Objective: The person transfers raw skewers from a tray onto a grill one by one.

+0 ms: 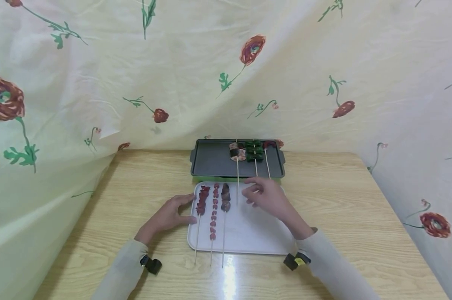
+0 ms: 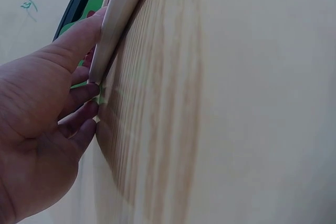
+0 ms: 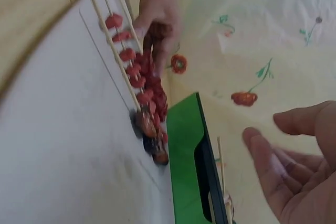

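My left hand point(image 1: 172, 213) holds the left rim of a white tray point(image 1: 256, 233), its thumb at the edge and its other fingers curled beside it. Three skewers lie on the tray: dark red pieces point(image 1: 202, 200), small pink-red pieces point(image 1: 214, 212) and brown pieces point(image 1: 225, 198). Above the tray's right half is my right hand point(image 1: 268, 198), thumb and forefinger apart with nothing between them in the right wrist view. Close to its fingertips a skewer with pale and black pieces point(image 1: 237, 152) rests on the grill pan point(image 1: 214, 160), stick overhanging the tray.
The dark pan with a green side point(image 3: 186, 156) stands behind the tray. To the right on it lie a green-piece skewer point(image 1: 254, 151) and a skewer with a dark red piece point(image 1: 269, 144). A floral cloth point(image 1: 196, 83) hangs behind the wooden table point(image 1: 154, 171).
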Available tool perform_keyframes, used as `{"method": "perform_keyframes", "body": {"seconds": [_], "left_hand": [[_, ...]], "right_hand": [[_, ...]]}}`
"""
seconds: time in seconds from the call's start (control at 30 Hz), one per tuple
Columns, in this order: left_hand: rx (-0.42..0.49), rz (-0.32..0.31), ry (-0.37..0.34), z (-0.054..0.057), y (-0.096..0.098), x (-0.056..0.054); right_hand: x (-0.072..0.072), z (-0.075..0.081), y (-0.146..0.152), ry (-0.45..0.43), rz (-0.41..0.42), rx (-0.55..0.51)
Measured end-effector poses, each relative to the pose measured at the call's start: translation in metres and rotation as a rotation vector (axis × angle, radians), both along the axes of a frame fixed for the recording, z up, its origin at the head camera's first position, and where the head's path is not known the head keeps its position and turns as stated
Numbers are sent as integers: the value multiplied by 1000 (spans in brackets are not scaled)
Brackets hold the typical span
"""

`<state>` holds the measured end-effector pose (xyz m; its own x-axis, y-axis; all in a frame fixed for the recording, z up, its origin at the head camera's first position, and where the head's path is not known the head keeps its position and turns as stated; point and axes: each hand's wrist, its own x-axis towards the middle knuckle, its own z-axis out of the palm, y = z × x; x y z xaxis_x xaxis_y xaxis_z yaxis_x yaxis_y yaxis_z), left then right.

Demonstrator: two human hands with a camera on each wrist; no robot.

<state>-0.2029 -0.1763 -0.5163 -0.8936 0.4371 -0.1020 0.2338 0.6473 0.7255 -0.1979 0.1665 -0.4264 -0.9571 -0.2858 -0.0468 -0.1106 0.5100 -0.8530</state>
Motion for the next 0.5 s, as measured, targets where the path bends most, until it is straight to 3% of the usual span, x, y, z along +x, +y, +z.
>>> {"method": "perform_keyframes", "body": {"seconds": [0.23,0.5], "left_hand": [[-10,-8,9,0,0,0],[-6,-13,13,1,0,0]], "right_hand": [[33,0,-4,106,27,-65],[60,-19,-12,37,2,-161]]}}
